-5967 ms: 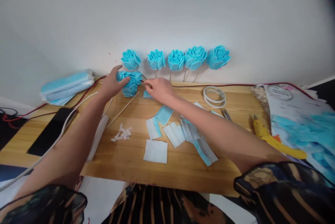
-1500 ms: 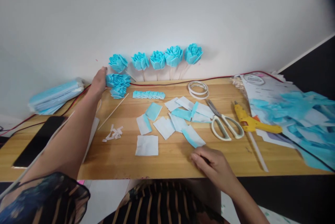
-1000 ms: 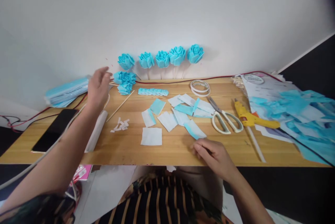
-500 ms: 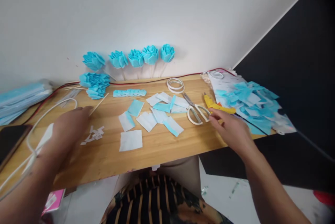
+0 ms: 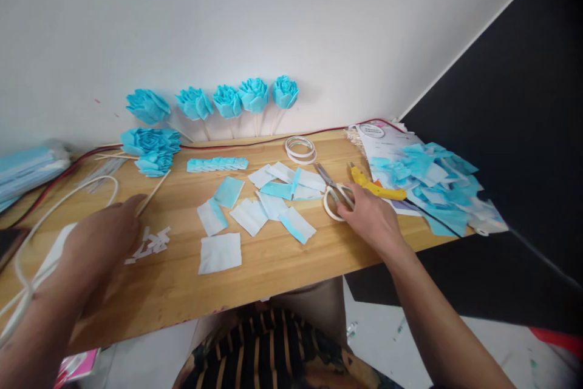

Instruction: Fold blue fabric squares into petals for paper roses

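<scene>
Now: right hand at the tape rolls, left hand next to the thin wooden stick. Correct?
No, one error: the right hand is at the scissors; the tape rolls lie farther back, toward the wall. Left hand next to the thin wooden stick stands. Head view shows it.

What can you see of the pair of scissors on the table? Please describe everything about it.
The scissors have grey, metal-looking blades and two whitish loop handles, perhaps plastic. They lie on the wooden table, blade tips pointing away from the person and slightly left, between the cut blue-and-white pieces and the yellow glue gun. The right hand has its fingers at the handles, partly hiding them; how firmly it grips is unclear.
</scene>
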### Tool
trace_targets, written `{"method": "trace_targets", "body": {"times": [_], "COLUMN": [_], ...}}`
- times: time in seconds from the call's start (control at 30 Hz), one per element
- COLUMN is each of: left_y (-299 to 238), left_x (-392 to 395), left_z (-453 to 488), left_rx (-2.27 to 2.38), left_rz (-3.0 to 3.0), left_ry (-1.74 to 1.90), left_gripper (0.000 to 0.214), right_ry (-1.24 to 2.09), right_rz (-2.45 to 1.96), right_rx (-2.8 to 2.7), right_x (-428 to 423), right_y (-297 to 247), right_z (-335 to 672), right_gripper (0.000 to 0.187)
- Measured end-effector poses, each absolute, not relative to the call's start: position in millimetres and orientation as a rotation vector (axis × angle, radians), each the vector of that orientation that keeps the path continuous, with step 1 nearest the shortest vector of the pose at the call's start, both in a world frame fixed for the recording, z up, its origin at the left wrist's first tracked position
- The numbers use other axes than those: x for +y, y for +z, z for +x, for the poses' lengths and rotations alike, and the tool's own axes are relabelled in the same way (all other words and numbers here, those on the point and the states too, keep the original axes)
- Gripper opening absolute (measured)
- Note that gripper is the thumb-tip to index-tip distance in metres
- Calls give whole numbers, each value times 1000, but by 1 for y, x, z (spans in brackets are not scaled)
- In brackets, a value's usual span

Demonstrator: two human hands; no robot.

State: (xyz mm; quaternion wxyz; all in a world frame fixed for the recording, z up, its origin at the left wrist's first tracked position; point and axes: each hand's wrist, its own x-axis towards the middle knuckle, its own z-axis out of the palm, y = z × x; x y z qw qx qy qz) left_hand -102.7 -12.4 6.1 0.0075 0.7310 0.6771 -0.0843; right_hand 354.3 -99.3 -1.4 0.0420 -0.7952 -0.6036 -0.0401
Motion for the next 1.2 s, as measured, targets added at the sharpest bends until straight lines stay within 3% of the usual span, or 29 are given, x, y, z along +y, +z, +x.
{"method": "trace_targets", "body": {"times": [0.2,0.37,0.63,0.87,1.2], "left_y": [14,18,3,-17,-19], "left_x": [-25,-40,-76,-97,-100], "left_z": [-98,-99,-81,-55,-40], "left_rx": [2134,2135,1862,1570,1426], "left_rz": [2228,2240,2321,2336,2294], "left_ry": [-215,92,482,915,1005], "left_gripper": [53,52,39,29,28], "right_ry": [-285,-365,-103,-110,364], "right_rz": [-2399,-2422,-2045,-2063,-1652], "right_rx": [-1826,-1806,-2063,-2236,-2321], "right_x": [-93,-91,-80,-43,-55], "right_y": [-15,-15,7,-7,5], "right_z": [370,383,348,321,277], "right_gripper": [43,39,36,43,51]}}
